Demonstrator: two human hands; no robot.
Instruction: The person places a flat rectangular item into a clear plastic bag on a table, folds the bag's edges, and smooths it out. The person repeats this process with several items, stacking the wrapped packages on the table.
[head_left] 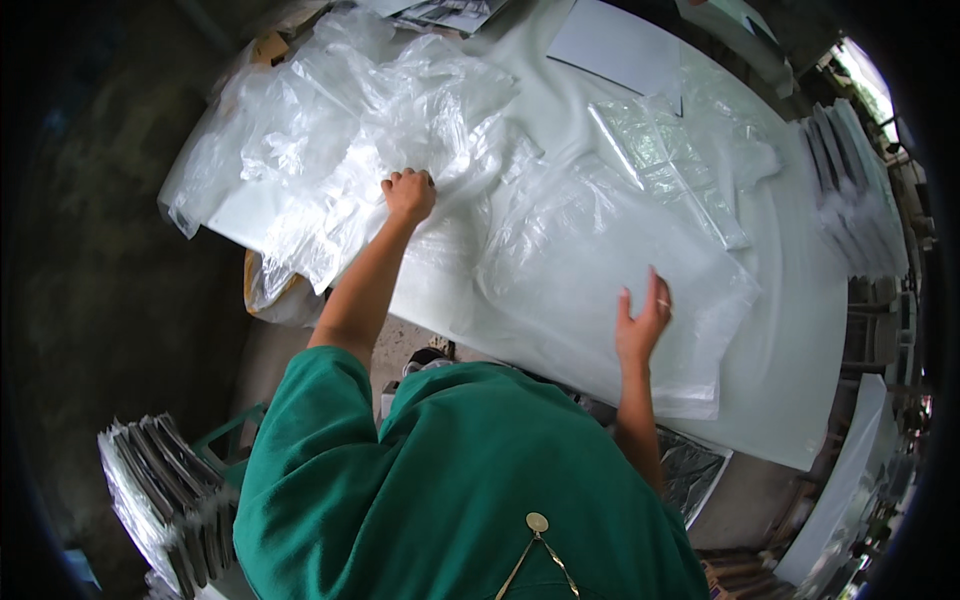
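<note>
A heap of crumpled clear plastic bags (340, 120) covers the left half of the white-topped table (800, 340). My left hand (409, 192) is closed at the near side of this heap, its fingers curled into the thin plastic film. From there a clear plastic bag (580, 260) stretches out flat toward the right, partly wrinkled. Over the right part of this bag is my right hand (642, 318), thumb and fingers apart, holding nothing. Whether it touches the film I cannot tell.
Beyond the bag lies a folded, shiny plastic-wrapped piece (665, 165), with a white sheet (625, 50) at the far edge. Wrapped stacks stand right (855, 190) and lower left (165, 500), near a green stool (228, 440). A sack (285, 297) sits below the table's left edge.
</note>
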